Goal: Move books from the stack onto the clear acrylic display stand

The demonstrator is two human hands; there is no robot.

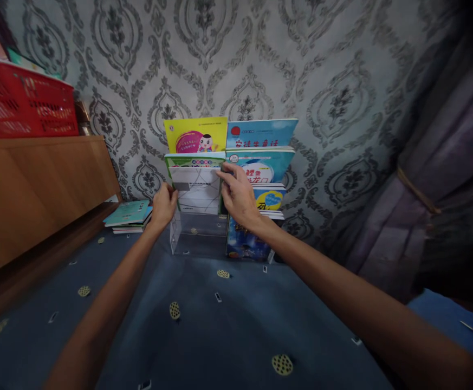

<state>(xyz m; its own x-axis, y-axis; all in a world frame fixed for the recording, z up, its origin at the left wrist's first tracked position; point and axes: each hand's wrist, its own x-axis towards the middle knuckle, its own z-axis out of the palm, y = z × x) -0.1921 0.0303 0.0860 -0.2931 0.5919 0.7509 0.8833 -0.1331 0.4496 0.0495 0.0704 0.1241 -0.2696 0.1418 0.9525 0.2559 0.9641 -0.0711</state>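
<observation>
A clear acrylic book rack stands against the patterned wall, holding several picture books in tiers. Both of my hands grip a white book in the rack's left column. My left hand is closed on its left edge, and my right hand pinches its upper right corner. Behind it stand a green-edged book and a yellow book. The right column holds blue books, with a dark blue one at the bottom.
A stack of teal books lies on the blue carpet left of the rack. A wooden cabinet with a red basket on top stands at left. A dark curtain hangs at right.
</observation>
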